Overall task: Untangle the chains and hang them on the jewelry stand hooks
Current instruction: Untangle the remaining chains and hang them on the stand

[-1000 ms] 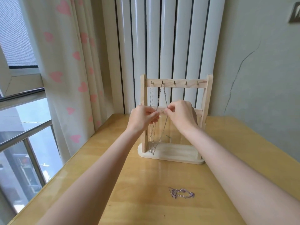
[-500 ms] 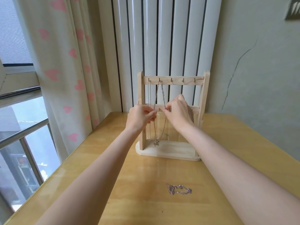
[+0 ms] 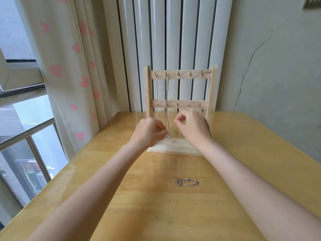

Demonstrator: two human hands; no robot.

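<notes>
The wooden jewelry stand [image 3: 180,74] rises at the table's far side on a flat base. One thin silver chain [image 3: 156,91] hangs from the first hook of its top bar. A second chain [image 3: 167,98] hangs straight from the hook beside it, down to the base. My left hand [image 3: 149,134] is in front of the stand's left post, fingertips pinched at the second chain's lower end. My right hand [image 3: 192,127] hovers right of that chain, fingers loosely curled and holding nothing. A third chain [image 3: 186,182] lies bunched on the table between my forearms.
The yellow wooden table [image 3: 251,153] meets a white radiator [image 3: 173,40] and a cracked wall behind the stand. A heart-print curtain [image 3: 69,75] and a window [image 3: 26,136] run along the left edge. Three top hooks and the lower bar's hooks carry nothing.
Both hands have dropped from the lower bar to near the base. My right hand has let go of the second chain, which now hangs straight instead of spread between my hands.
</notes>
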